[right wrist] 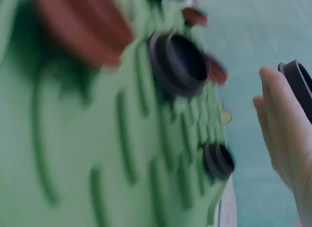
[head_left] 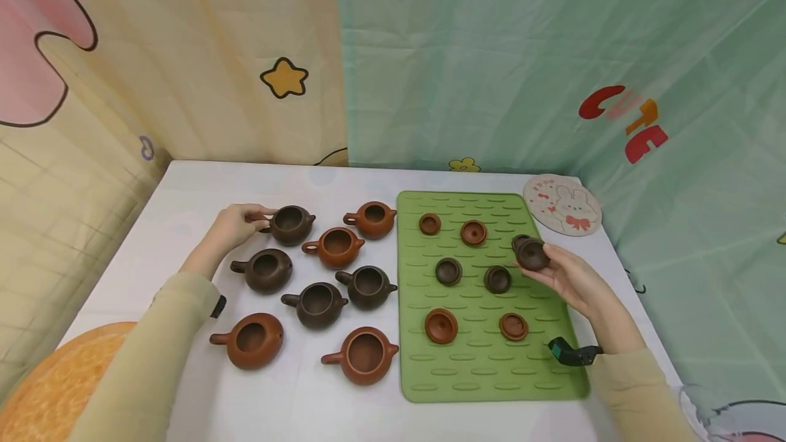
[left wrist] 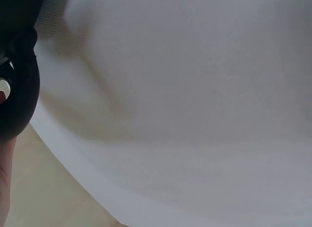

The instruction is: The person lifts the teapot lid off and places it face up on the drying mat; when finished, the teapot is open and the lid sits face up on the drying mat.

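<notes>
At the back left of the table, my left hand (head_left: 233, 229) holds the handle of a dark brown teapot (head_left: 292, 225) without a lid. The dark handle (left wrist: 28, 90) fills the left edge of the left wrist view. My right hand (head_left: 574, 277) pinches a dark teapot lid (head_left: 533, 255) by its edge above the right side of the green mat (head_left: 469, 377). Its hollow underside faces up. Behind that lid, another dark lid (head_left: 518, 241) is partly hidden. In the right wrist view, the held lid (right wrist: 297, 83) sits at the right edge beside the fingers.
Several open teapots stand on the white table, among them a reddish one (head_left: 366, 356) and a dark one (head_left: 265, 271). More lids lie on the mat, such as a red-brown one (head_left: 441, 326). A round rabbit-print coaster (head_left: 563, 205) lies at the back right.
</notes>
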Motion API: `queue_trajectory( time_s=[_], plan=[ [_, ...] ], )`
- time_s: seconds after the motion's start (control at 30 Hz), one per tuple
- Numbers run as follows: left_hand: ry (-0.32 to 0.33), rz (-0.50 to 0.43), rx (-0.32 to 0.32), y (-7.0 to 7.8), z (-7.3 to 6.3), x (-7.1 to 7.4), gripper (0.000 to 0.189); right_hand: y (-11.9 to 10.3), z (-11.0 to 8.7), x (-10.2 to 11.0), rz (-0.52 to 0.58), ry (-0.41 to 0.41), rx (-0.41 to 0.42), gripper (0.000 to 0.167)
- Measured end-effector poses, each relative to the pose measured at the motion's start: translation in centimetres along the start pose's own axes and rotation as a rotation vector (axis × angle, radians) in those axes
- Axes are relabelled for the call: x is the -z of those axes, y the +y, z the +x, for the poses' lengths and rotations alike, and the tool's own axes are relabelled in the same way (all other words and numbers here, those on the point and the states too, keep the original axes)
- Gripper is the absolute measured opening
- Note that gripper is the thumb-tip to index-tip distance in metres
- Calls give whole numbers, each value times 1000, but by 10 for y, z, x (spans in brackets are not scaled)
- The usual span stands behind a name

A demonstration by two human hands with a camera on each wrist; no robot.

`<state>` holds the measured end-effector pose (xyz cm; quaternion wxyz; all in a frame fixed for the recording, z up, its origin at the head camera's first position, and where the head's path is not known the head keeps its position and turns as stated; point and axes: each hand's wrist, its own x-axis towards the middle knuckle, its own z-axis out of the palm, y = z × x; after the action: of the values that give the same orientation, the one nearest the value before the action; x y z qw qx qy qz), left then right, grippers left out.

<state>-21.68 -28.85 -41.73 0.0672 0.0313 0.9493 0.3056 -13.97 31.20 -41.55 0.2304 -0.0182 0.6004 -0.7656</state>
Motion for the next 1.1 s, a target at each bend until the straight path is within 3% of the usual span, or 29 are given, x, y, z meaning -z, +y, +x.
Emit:
queue_trajectory(
  time_s=[0.1, 0.23, 0.4, 0.67, 1.1],
  plan=[
    [0, -4, 5, 0, -1, 0, 32, 7, -3, 7, -211, 129, -75, 77],
    [-4, -10, 7, 0, -1, -1, 32, 17, -7, 12, -385, 233, -184, 77],
    [-10, -16, 10, -1, -2, -2, 32, 23, -13, 12, -526, 316, -248, 76],
    [-12, -17, 24, -3, -4, -1, 32, 23, -13, 8, -595, 361, -300, 72],
    [-1, -38, 12, -8, -10, 3, 33, 23, -5, 8, -642, 340, -274, 67]
  ],
)
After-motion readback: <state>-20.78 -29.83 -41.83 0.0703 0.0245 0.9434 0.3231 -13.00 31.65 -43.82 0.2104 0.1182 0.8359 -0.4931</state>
